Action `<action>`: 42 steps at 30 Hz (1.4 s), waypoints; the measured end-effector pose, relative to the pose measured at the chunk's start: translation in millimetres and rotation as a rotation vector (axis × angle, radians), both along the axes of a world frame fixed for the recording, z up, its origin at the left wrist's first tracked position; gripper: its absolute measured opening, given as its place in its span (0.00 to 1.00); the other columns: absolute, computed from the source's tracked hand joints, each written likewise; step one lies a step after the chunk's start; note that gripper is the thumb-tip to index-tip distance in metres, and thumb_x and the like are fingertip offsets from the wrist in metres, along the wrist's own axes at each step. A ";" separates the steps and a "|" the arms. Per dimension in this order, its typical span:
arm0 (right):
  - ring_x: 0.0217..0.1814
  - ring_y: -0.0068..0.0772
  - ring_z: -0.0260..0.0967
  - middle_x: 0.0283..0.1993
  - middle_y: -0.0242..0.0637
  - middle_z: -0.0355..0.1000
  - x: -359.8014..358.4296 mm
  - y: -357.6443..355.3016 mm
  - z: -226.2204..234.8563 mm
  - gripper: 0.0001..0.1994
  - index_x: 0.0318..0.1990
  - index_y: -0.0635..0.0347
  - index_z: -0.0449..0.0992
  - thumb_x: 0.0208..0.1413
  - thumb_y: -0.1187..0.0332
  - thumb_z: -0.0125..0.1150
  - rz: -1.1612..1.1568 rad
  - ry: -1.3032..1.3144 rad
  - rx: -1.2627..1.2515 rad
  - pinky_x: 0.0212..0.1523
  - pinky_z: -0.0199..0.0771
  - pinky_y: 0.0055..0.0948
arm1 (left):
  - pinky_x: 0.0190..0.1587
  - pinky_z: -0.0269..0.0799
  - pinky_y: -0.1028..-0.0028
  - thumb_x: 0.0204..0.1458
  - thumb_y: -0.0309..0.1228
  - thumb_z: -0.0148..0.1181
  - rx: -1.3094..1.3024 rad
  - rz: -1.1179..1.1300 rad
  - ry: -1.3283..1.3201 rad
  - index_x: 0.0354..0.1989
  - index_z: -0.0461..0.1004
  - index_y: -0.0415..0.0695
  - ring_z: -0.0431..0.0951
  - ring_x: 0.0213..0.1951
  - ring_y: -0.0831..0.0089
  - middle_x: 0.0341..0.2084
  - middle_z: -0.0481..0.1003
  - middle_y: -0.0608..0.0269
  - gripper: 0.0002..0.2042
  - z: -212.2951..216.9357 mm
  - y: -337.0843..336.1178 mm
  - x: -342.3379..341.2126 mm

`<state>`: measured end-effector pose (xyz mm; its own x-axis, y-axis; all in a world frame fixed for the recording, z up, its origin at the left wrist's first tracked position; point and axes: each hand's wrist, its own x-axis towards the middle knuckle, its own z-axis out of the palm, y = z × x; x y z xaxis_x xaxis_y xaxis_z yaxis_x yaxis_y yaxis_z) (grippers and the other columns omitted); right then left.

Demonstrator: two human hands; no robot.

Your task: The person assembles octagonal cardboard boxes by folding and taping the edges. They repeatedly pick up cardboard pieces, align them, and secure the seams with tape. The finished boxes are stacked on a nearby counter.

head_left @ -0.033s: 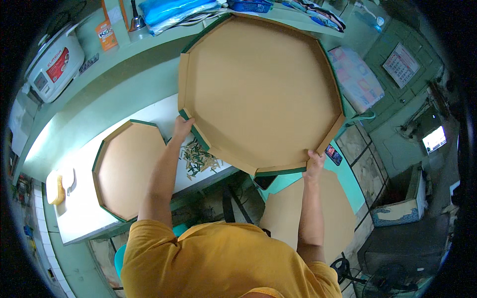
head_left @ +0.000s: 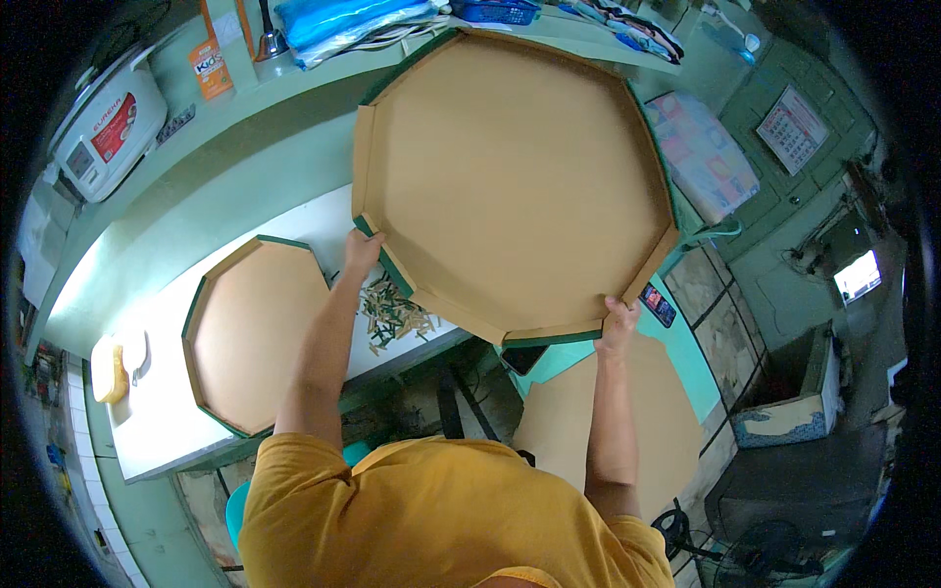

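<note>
A large shallow cardboard tray [head_left: 515, 186], many-sided with green outer edges, is held up in front of me, its plain brown inside facing me. Closed around its lower left rim is my left hand [head_left: 363, 252]. My right hand [head_left: 618, 326] grips the lower right rim, thumb over the inside edge. Under the tray's left side, a heap of small green and tan strips [head_left: 394, 318] lies on the white table [head_left: 152, 426], partly covered by the tray. A smaller tray [head_left: 250, 338] of the same kind rests left of my left forearm, which hides part of its right side.
Behind my right forearm lies a flat cardboard sheet [head_left: 652, 421] on a turquoise surface [head_left: 691, 367]. A phone [head_left: 657, 305] and a dark device [head_left: 524, 360] are near the tray. A yellow-and-white object [head_left: 113, 372] sits far left. The shelf above carries a rice cooker [head_left: 108, 127] and a bell [head_left: 271, 39].
</note>
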<state>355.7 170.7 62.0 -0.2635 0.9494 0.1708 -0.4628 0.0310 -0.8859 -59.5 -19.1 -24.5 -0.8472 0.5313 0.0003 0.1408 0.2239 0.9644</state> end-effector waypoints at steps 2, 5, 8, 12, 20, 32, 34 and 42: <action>0.42 0.33 0.70 0.42 0.37 0.71 -5.1 1.3 -7.6 0.21 0.47 0.66 0.69 0.40 0.73 0.55 -0.029 -0.036 -0.049 0.45 0.70 0.31 | 0.35 0.70 0.70 0.44 0.28 0.60 -0.078 0.071 0.003 0.34 0.77 0.35 0.76 0.32 0.70 0.28 0.78 0.59 0.11 -8.1 7.3 -2.9; 0.40 0.34 0.68 0.39 0.36 0.70 -7.2 8.4 -19.3 0.19 0.44 0.64 0.69 0.40 0.73 0.55 -0.048 -0.076 -0.136 0.46 0.70 0.32 | 0.35 0.71 0.68 0.48 0.34 0.59 -0.024 0.001 -0.052 0.38 0.76 0.36 0.76 0.32 0.67 0.30 0.77 0.59 0.14 -11.3 13.0 -9.2; 0.38 0.33 0.67 0.35 0.35 0.68 -3.9 9.0 -35.7 0.14 0.39 0.61 0.69 0.41 0.72 0.55 -0.073 -0.079 -0.215 0.46 0.70 0.33 | 0.35 0.71 0.66 0.53 0.38 0.55 0.541 0.040 -0.653 0.42 0.75 0.37 0.77 0.30 0.65 0.31 0.77 0.58 0.16 -10.8 12.6 -11.8; 0.39 0.35 0.68 0.35 0.38 0.69 -0.9 6.4 -52.0 0.12 0.36 0.62 0.67 0.40 0.72 0.54 -0.065 -0.070 -0.267 0.44 0.71 0.32 | 0.39 0.73 0.63 0.57 0.51 0.46 0.458 0.112 -0.706 0.43 0.74 0.37 0.77 0.35 0.65 0.34 0.77 0.54 0.26 -22.7 6.2 -16.6; 0.36 0.34 0.68 0.34 0.36 0.68 9.0 0.5 -60.2 0.12 0.35 0.60 0.67 0.40 0.73 0.54 -0.078 -0.030 -0.269 0.39 0.72 0.32 | 0.42 0.72 0.63 0.59 0.44 0.49 -0.144 0.179 -0.050 0.38 0.75 0.31 0.77 0.37 0.63 0.32 0.78 0.53 0.23 -75.2 10.1 -34.8; 0.38 0.30 0.69 0.36 0.35 0.70 21.9 -11.4 -41.7 0.17 0.43 0.62 0.69 0.41 0.73 0.54 -0.019 -0.025 -0.110 0.40 0.72 0.30 | 0.36 0.71 0.67 0.44 0.38 0.64 -0.172 0.051 0.112 0.30 0.76 0.31 0.77 0.29 0.66 0.24 0.78 0.55 0.17 -65.7 17.0 -11.7; 0.39 0.31 0.68 0.35 0.34 0.68 15.9 -20.8 -34.5 0.13 0.39 0.59 0.68 0.41 0.74 0.54 -0.016 -0.043 -0.081 0.40 0.72 0.33 | 0.35 0.71 0.70 0.45 0.37 0.64 -0.265 0.165 0.212 0.31 0.76 0.33 0.78 0.30 0.65 0.27 0.78 0.55 0.16 -60.6 15.0 -9.3; 0.47 0.31 0.69 0.48 0.37 0.71 -9.3 -47.3 -21.7 0.23 0.54 0.64 0.66 0.47 0.73 0.53 0.177 -0.064 -0.252 0.49 0.71 0.31 | 0.56 0.60 0.60 0.50 0.65 0.46 0.254 0.215 -0.588 0.61 0.62 0.39 0.66 0.57 0.59 0.56 0.67 0.50 0.41 -61.1 -73.9 22.1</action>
